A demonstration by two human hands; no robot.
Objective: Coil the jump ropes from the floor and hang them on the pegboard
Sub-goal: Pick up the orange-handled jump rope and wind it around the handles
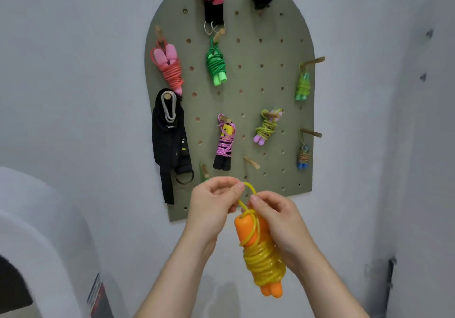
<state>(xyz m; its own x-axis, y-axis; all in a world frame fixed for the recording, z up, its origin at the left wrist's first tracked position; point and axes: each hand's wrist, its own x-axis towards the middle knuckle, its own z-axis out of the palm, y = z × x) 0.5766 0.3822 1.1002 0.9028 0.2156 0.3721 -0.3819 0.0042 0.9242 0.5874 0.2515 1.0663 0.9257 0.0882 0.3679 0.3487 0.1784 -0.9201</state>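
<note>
A yellow jump rope with orange handles (262,258) is coiled tightly round its two handles and hangs upright in front of me. My right hand (278,221) grips the upper part of the bundle. My left hand (213,202) pinches the small yellow loop that sticks up from the top. Both hands are just below the bottom edge of the olive-green pegboard (256,54) on the wall. A bare wooden peg (251,162) juts out right above my hands, and another bare peg (203,170) is to its left.
Several coiled ropes hang on pegs: a pink one (170,69), a green one (216,65), a purple-black one (225,143), more at the right edge. Black straps (170,140) hang at the left. A white rounded object (37,231) fills the lower left.
</note>
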